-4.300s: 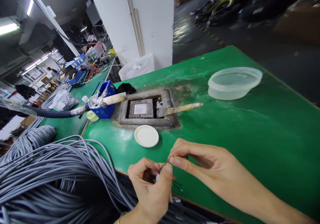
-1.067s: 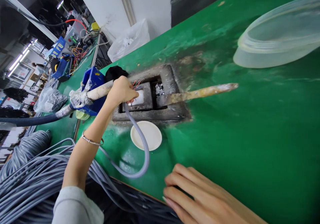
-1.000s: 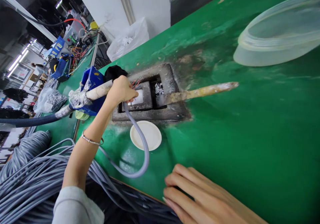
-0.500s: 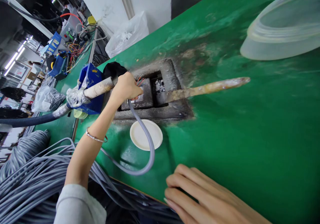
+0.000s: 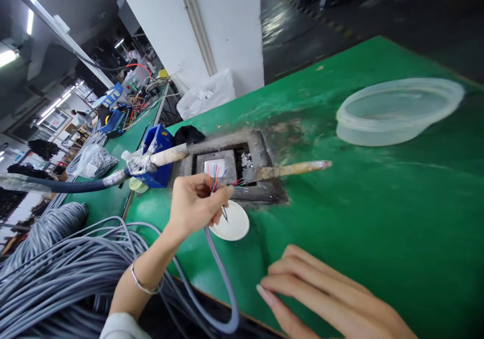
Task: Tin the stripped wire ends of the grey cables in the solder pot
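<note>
My left hand (image 5: 194, 203) is closed round the end of a grey cable (image 5: 227, 288), held up above the table. Several thin coloured wires (image 5: 215, 175) fan out of the cable's stripped end between my fingers. Just behind them is a grey solder pot (image 5: 260, 152) sunk into the green table (image 5: 340, 218), with a pale square of molten metal inside. My right hand (image 5: 321, 293) lies flat on the table near its front edge, fingers stretched out and holding nothing.
A crusted stick (image 5: 287, 168) lies across the pot's right side. A small white dish (image 5: 232, 223) sits in front of the pot. A clear plastic bowl (image 5: 397, 110) stands at the back right. A hose nozzle (image 5: 166, 155), a blue bin (image 5: 159, 145) and coils of grey cable (image 5: 56, 273) are at the left.
My left hand has pulled the cable end back from the solder pot and lifted it toward me. Earlier both hands were working the wires; my right hand now rests flat.
</note>
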The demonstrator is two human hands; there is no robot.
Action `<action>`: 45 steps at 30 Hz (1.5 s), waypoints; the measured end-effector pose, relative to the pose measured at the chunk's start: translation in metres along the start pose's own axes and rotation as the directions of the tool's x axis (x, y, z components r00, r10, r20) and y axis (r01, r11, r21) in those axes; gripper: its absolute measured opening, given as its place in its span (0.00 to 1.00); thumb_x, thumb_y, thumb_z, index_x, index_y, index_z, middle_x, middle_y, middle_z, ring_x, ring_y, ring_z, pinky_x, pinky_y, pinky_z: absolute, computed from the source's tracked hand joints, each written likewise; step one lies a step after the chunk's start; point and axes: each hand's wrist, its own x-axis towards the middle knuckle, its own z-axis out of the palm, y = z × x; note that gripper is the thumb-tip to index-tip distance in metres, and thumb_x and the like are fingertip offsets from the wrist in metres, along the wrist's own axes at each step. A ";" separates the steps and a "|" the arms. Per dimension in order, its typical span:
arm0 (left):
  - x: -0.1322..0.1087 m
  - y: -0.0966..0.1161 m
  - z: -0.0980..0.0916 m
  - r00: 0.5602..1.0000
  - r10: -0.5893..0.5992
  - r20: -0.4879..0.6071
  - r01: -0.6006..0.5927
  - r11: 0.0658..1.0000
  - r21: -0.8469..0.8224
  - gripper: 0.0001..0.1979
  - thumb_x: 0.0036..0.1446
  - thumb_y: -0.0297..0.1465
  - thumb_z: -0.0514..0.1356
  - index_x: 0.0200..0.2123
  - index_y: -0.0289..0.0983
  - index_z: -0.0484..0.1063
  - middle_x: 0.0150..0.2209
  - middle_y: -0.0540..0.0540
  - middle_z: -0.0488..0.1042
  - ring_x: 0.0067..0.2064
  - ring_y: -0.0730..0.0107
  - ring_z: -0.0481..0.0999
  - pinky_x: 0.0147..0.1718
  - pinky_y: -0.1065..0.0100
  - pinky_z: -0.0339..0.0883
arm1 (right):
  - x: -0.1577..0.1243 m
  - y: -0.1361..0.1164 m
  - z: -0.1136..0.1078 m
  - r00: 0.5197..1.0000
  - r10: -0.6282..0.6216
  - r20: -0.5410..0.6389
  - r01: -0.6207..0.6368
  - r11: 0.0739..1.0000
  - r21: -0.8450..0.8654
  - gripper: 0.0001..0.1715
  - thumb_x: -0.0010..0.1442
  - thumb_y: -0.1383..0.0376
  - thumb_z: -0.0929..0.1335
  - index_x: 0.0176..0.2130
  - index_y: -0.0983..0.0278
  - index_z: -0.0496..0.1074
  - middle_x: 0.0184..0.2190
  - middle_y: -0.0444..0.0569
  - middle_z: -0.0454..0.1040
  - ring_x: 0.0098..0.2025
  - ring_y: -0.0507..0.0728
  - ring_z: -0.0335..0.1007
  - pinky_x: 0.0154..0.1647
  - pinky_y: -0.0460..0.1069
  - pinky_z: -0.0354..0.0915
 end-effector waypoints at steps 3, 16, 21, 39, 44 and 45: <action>-0.021 0.002 0.000 0.999 0.005 -0.036 -0.008 0.996 -0.084 0.21 0.41 0.45 0.68 0.16 0.35 0.65 0.08 0.54 0.60 0.09 0.81 0.56 0.07 0.76 0.45 | 0.004 -0.001 -0.009 0.990 0.031 -0.139 -0.031 1.000 0.000 0.08 0.62 0.72 0.64 0.35 0.58 0.65 0.25 0.42 0.71 0.27 0.54 0.69 0.36 0.52 0.71; -0.079 -0.026 0.045 0.980 -0.162 -0.119 0.116 0.940 -0.319 0.24 0.33 0.45 0.73 0.26 0.33 0.72 0.15 0.53 0.67 0.11 0.82 0.58 0.09 0.78 0.51 | 0.016 0.002 -0.026 0.987 -0.151 -0.060 0.128 0.949 -0.289 0.09 0.67 0.70 0.62 0.38 0.64 0.71 0.34 0.49 0.74 0.36 0.57 0.65 0.34 0.53 0.63; -0.088 -0.036 0.051 0.920 -0.151 -0.361 -0.023 0.900 -0.436 0.25 0.34 0.50 0.70 0.22 0.33 0.72 0.16 0.51 0.68 0.11 0.81 0.59 0.09 0.76 0.52 | 0.011 -0.001 -0.016 0.994 -0.109 0.010 0.110 0.984 -0.140 0.13 0.67 0.71 0.61 0.33 0.64 0.71 0.28 0.47 0.73 0.33 0.55 0.65 0.30 0.51 0.64; -0.097 -0.037 0.057 0.972 -0.036 -0.233 -0.033 0.958 -0.285 0.19 0.47 0.48 0.66 0.24 0.36 0.82 0.17 0.49 0.65 0.18 0.80 0.56 0.18 0.71 0.51 | 0.025 -0.008 -0.027 0.946 0.323 -0.041 -0.294 0.901 0.319 0.22 0.58 0.45 0.69 0.25 0.58 0.78 0.22 0.45 0.75 0.24 0.54 0.71 0.22 0.46 0.70; -0.097 -0.034 0.061 0.934 -0.033 -0.355 -0.074 0.956 -0.285 0.12 0.43 0.42 0.69 0.21 0.38 0.81 0.16 0.50 0.65 0.18 0.78 0.55 0.19 0.70 0.54 | 0.024 -0.008 -0.024 0.946 0.311 -0.089 -0.266 0.906 0.329 0.18 0.58 0.48 0.70 0.26 0.57 0.78 0.22 0.45 0.75 0.24 0.53 0.70 0.22 0.46 0.69; -0.097 -0.034 0.062 0.927 -0.033 -0.374 -0.082 0.954 -0.287 0.12 0.42 0.41 0.69 0.20 0.38 0.80 0.16 0.50 0.65 0.18 0.78 0.55 0.19 0.70 0.54 | 0.023 -0.007 -0.024 0.949 0.302 -0.094 -0.258 0.910 0.326 0.18 0.59 0.50 0.70 0.26 0.57 0.78 0.22 0.45 0.75 0.24 0.53 0.70 0.22 0.46 0.69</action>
